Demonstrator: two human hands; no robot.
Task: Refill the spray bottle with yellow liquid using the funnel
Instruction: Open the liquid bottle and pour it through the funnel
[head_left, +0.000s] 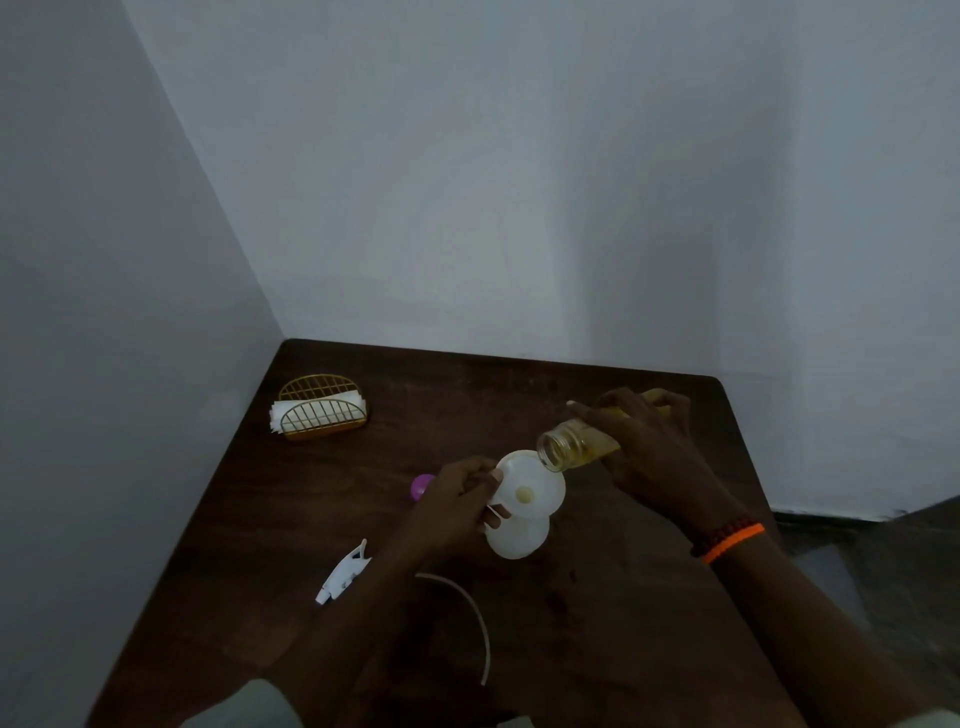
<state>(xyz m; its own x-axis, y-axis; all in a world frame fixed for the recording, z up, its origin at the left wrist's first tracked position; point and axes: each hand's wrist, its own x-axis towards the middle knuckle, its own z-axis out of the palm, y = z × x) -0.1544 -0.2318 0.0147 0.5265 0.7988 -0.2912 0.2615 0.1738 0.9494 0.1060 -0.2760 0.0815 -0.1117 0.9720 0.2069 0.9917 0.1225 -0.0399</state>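
A white funnel (530, 491) sits in the neck of the white spray bottle (519, 538), which stands on the dark wooden table (597, 623). My left hand (457, 506) grips the funnel's rim and the bottle's neck from the left. My right hand (652, 449) holds a clear bottle of yellow liquid (571, 444), tipped so its open mouth hangs over the funnel's right edge. Yellow liquid pools at the funnel's centre. The white spray head (343, 571) with its long tube (475, 618) lies on the table at the near left.
A gold wire napkin holder (322, 408) with white napkins stands at the far left of the table. A purple cap (422, 486) lies just left of my left hand. Walls close the table in at the left and the back.
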